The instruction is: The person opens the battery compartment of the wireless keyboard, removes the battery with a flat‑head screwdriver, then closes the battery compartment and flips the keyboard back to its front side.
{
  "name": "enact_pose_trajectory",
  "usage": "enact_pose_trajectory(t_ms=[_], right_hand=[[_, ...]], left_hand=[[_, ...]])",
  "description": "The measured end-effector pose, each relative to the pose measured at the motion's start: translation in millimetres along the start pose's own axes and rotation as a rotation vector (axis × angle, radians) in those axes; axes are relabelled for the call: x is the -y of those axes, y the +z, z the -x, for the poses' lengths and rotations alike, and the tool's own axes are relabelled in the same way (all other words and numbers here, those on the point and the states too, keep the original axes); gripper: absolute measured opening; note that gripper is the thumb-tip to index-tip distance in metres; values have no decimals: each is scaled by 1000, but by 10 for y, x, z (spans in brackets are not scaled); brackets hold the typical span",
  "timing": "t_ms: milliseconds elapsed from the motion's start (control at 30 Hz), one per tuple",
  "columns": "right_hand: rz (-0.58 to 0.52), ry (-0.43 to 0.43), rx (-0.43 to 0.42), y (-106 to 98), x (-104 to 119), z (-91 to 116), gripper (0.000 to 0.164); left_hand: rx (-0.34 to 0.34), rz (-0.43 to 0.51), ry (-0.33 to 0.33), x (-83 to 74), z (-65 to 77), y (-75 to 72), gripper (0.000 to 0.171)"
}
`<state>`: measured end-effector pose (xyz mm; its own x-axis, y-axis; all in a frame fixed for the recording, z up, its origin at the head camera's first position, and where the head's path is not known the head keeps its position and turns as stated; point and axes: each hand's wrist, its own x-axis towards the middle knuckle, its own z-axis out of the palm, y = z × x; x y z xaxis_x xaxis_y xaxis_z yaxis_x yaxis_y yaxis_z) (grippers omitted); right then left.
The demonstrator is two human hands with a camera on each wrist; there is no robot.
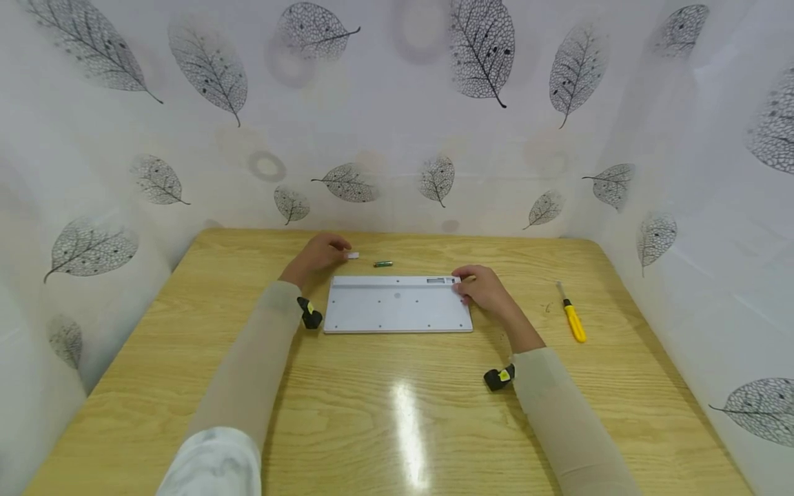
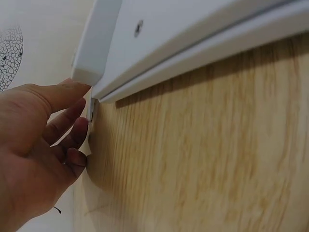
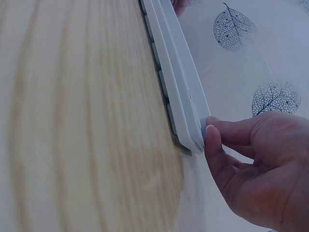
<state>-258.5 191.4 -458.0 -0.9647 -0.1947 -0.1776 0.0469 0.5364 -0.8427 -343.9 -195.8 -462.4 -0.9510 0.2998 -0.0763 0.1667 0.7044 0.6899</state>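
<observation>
A white keyboard lies face down on the table, and a slot is uncovered near its top right. My right hand pinches the keyboard's upper right corner, thumb and forefinger at the edge in the right wrist view. Beyond the upper left corner, my left hand holds a small white flat piece at its fingertips, close over the table. In the left wrist view that piece is mostly hidden behind the keyboard's corner. A green battery lies just behind the keyboard, between the hands.
A screwdriver with a yellow handle lies on the right of the wooden table. A few tiny dark bits sit left of it. A leaf-patterned curtain hangs along the back and both sides.
</observation>
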Motion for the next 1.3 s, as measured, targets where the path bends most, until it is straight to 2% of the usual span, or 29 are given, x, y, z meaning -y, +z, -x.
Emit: enact_pose_trajectory(t_ms=[233, 500, 767, 1033, 1300], right_hand=[[0, -13, -2, 5, 3, 2, 34], [0, -19, 0, 10, 1, 3, 34], [8, -18, -4, 12, -17, -1, 33], [6, -25, -4, 14, -28, -3, 34], [-4, -21, -1, 4, -49, -14, 34]], left_hand=[[22, 17, -21, 69, -35, -6, 28], [47, -3, -31, 58, -7, -7, 28], [16, -39, -3, 20, 34, 1, 26], [16, -28, -15, 27, 29, 7, 27], [0, -7, -21, -61, 130, -43, 27]])
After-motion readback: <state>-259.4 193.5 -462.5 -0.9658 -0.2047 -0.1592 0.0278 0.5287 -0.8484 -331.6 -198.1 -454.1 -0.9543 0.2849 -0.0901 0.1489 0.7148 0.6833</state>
